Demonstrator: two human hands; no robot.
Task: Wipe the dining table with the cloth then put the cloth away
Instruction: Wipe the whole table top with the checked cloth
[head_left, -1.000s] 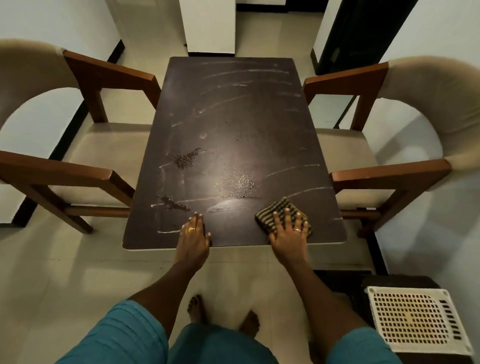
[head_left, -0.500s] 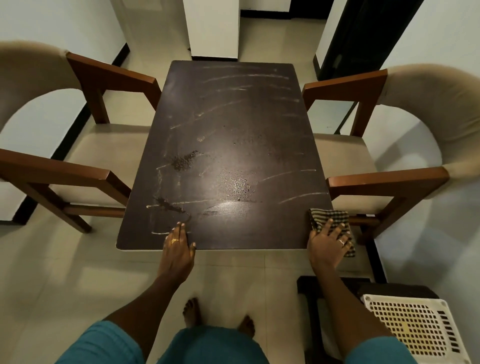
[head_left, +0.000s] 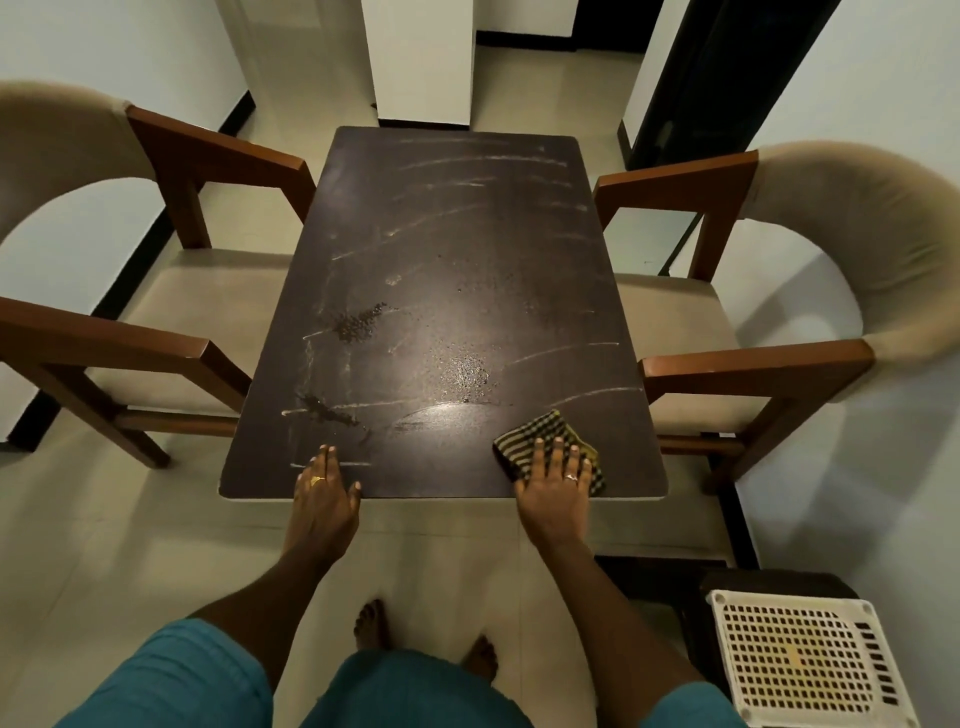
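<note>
The dark dining table (head_left: 467, 249) stretches away from me, marked with pale streaks, dark crumb patches and a wet spot near its middle. A black-and-yellow checked cloth (head_left: 535, 434) lies on the near right part of the top. My right hand (head_left: 556, 483) presses flat on the cloth with straight fingers. My left hand (head_left: 324, 493) rests flat on the near left edge of the table, fingers straight, holding nothing.
Wooden armchairs with beige seats stand on both sides, one on the left (head_left: 156, 291) and one on the right (head_left: 727, 322). A white perforated basket (head_left: 800, 660) sits on a dark stand at the lower right. My bare feet are on the tiled floor.
My right hand slid the cloth out to the near right corner, then back inward along the near edge. My left hand stayed at the near left edge.
</note>
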